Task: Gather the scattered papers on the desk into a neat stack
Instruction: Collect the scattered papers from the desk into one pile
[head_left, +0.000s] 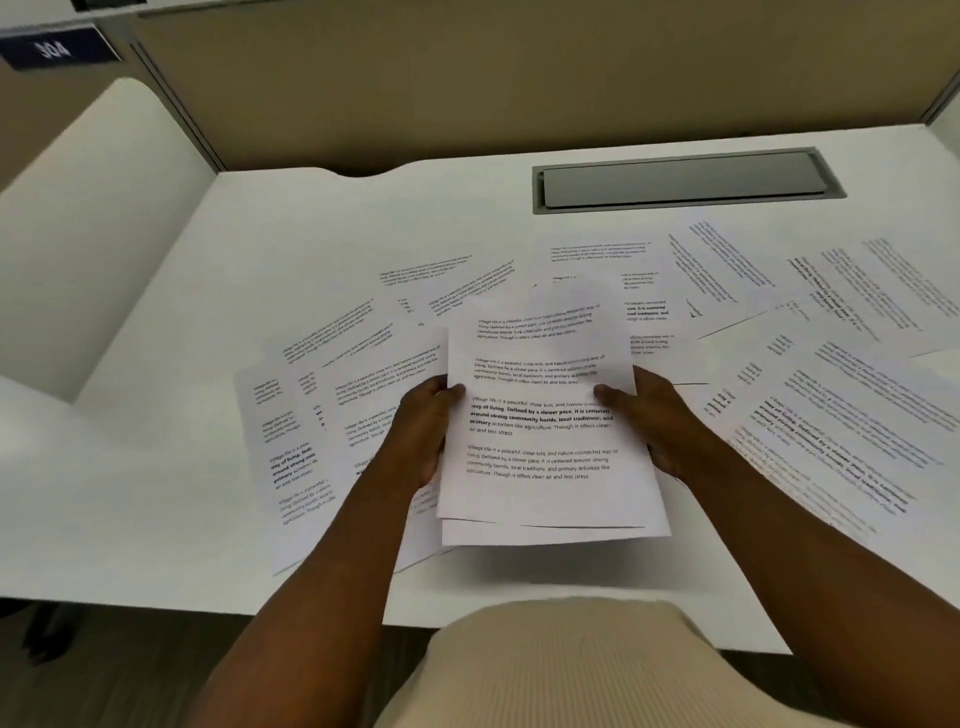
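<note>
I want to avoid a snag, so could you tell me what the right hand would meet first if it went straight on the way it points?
Probably the scattered white printed sheets beyond the held paper stack; right hand depth is unclear.

We see two bare forearms ending in the bare left hand (423, 434) and bare right hand (660, 421), and a beige, finely ribbed knit garment (561, 670) over the torso.

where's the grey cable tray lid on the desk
In the head view, the grey cable tray lid is set into the desk at the far right, beyond the scattered papers.
</note>
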